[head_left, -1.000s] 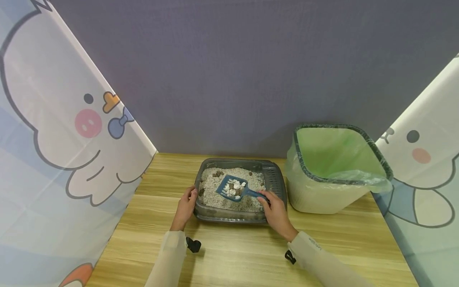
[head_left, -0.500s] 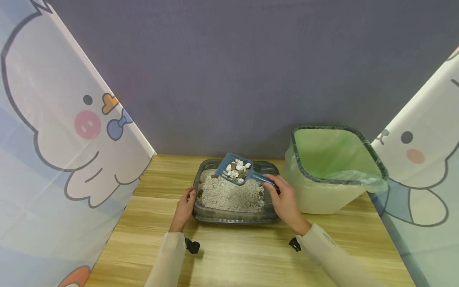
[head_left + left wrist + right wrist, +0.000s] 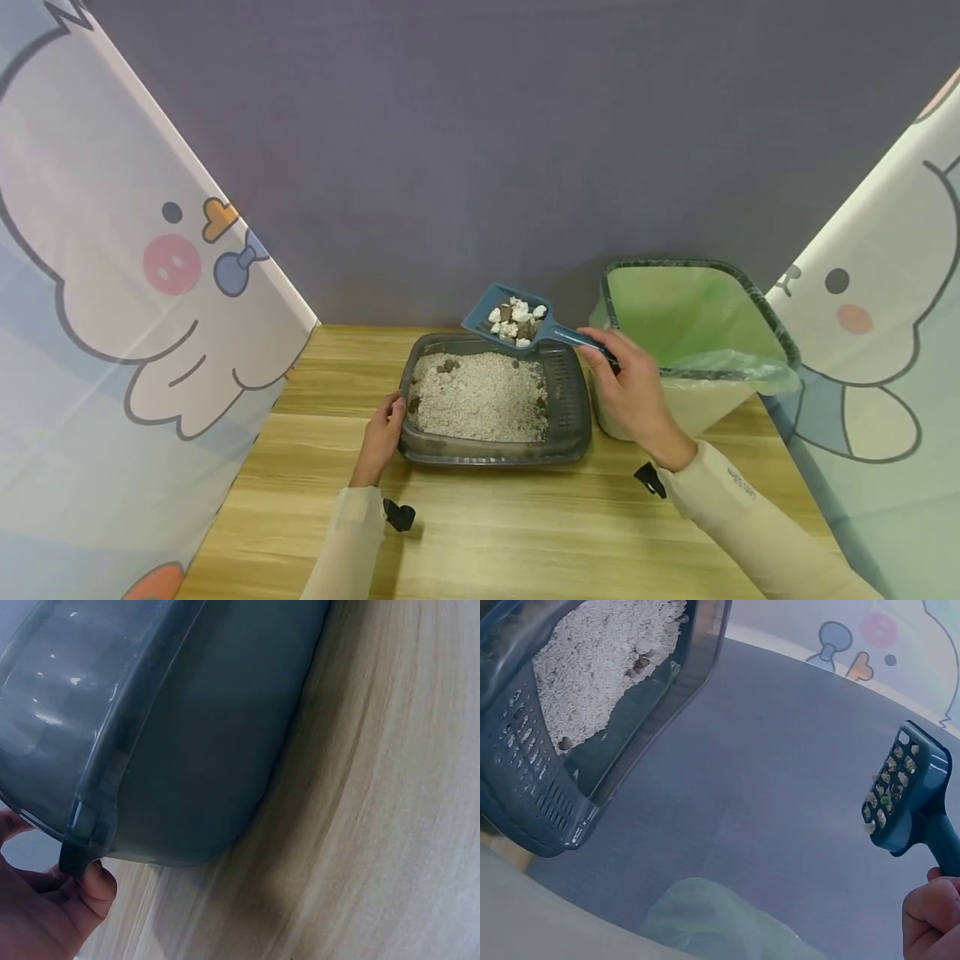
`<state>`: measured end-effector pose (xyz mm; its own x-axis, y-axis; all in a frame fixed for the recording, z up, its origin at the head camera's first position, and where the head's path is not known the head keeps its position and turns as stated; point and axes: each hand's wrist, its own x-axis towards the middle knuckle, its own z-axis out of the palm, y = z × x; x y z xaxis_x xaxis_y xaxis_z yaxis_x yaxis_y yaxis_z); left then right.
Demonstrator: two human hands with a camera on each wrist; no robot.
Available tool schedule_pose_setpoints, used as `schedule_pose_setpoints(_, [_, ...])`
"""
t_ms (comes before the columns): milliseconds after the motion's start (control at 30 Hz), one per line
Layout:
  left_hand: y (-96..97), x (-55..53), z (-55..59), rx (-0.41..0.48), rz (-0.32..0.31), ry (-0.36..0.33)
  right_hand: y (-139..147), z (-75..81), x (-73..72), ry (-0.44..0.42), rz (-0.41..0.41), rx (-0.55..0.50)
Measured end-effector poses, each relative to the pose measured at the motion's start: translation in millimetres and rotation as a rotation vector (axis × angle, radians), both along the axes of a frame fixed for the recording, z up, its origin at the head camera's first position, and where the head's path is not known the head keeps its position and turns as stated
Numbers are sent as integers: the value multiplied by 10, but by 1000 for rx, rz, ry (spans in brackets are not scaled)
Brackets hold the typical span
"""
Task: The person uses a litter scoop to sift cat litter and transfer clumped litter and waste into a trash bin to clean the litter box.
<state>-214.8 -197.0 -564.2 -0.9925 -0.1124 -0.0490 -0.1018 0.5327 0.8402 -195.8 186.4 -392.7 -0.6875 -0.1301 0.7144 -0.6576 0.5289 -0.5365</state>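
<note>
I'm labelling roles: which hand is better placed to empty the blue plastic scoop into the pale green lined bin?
Probably the right hand: it grips the scoop, near the bin; the left hand, farther away, holds the dark grey plastic tray.

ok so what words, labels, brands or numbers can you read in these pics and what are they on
None can be read with certainty.
Right sleeve: a short line of dark print near the cuff, too small and blurred to read.
Scoop: faint pale marks on the handle, too small to tell whether they are lettering.
Tray and bin: no lettering I can make out.
</note>
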Motion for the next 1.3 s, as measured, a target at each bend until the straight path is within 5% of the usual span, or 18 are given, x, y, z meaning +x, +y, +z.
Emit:
schedule_pose_setpoints(167, [12,8,-21,-9,2,8,30,29,13,15,-15,6])
schedule_pose_setpoints(367, [17,8,-30,-3,7,9,229,284,22,36,-92,-20])
schedule_pose_setpoints(533, [18,8,-26,15,9,-4,641,470,84,34,-264,-65])
schedule_pose_setpoints(767, [16,-2,-7,24,14,4,1325,482,209,-15,-519,12])
schedule_pose_setpoints(1067, [-4,-14,-6,18,13,7,1800,293,206,25,-535,253])
schedule_pose_setpoints(1300, [-7,4,19,38,12,-3,1846,234,197,171,-510,231])
